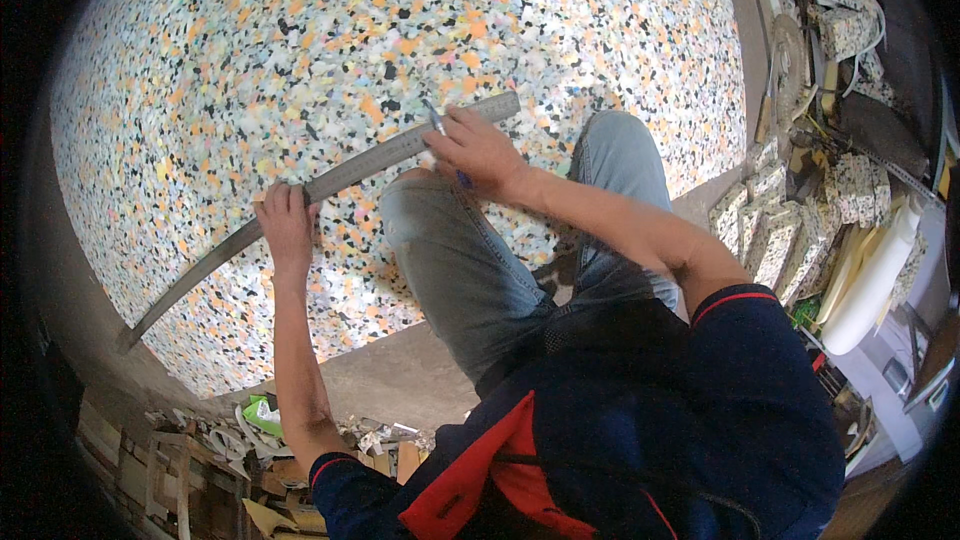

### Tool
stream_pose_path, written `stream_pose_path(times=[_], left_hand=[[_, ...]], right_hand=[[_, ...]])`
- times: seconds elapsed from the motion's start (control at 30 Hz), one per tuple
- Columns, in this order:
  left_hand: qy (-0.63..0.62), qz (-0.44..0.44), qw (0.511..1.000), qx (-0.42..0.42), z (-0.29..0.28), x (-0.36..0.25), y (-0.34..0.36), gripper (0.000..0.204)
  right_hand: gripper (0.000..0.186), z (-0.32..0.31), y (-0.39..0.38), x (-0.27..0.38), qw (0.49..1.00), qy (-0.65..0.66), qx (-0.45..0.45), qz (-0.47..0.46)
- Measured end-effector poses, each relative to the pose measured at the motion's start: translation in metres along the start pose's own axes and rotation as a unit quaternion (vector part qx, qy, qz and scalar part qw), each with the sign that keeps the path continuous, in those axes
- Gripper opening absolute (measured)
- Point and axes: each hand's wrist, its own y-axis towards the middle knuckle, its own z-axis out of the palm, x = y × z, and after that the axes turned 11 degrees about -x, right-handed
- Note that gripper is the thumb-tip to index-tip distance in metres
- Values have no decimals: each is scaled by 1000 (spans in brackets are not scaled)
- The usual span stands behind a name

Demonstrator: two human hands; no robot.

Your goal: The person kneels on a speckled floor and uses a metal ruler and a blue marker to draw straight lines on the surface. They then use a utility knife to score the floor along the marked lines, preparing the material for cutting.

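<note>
A long grey metal ruler (375, 158) lies slantwise across a large sheet of speckled multicoloured foam (330, 50). Its lower left end reaches past the foam's edge. My left hand (288, 223) is closed over the ruler around its middle, the fingertips bent across it and pressing it to the foam. Toward the ruler's upper right end, my right hand (478, 152) grips a pen (437, 121). The pen's tip points at the foam along the ruler's far edge, and its blue end shows below the palm. I cannot tell whether the tip touches the foam.
My knees (425, 215) rest on the foam's near side. Foam offcuts (770, 240) and a white roll (872, 280) are heaped at the right. Wood pieces and scraps (180, 480) clutter the lower left, with a green bag (262, 414) among them. Bare floor (390, 380) borders the sheet.
</note>
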Motion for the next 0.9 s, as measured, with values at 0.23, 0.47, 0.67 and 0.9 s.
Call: stream_pose_path(times=[0.23, 0.47, 0.67, 0.9], left_hand=[[-50, -15, 999, -4, 5, -13, 11, 43], [-40, -16, 998, 43, 4, -17, 20, 44], [-52, -26, 997, 55, 0, -15, 23, 44], [-60, -36, 997, 19, -8, -22, 31, 43]], right_hand=[[89, 1, -34, -42, 992, -65, 104, -32], [91, 3, -39, -52, 991, -69, 108, -28], [82, 9, -39, -52, 990, -64, 125, -11], [68, 6, -36, -46, 988, -72, 132, -17]])
